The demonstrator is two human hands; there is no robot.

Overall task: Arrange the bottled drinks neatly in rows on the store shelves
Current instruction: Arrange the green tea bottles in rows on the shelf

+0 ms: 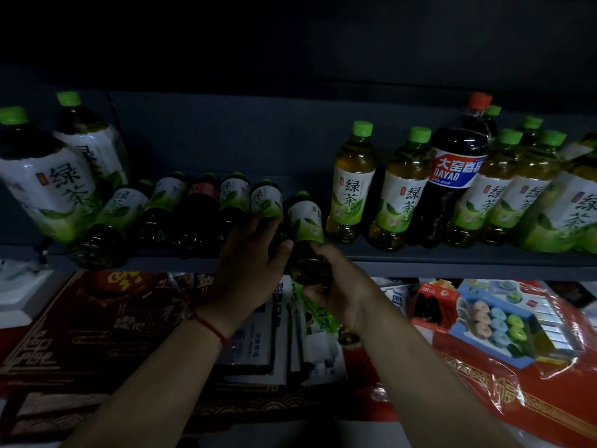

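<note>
A dark shelf [420, 258] runs across the middle of the frame. At upper left stand two large green tea bottles [48, 189] with green caps, leaning. Beside them, small green tea bottles [234, 197] lie tipped back in a loose row, one red-labelled bottle [200, 202] among them. At centre another small green tea bottle [307, 231] tilts over the shelf edge. To the right, upright green tea bottles [350, 185] flank a tall dark Dayao soda bottle [452, 176] with a red cap.
</note>
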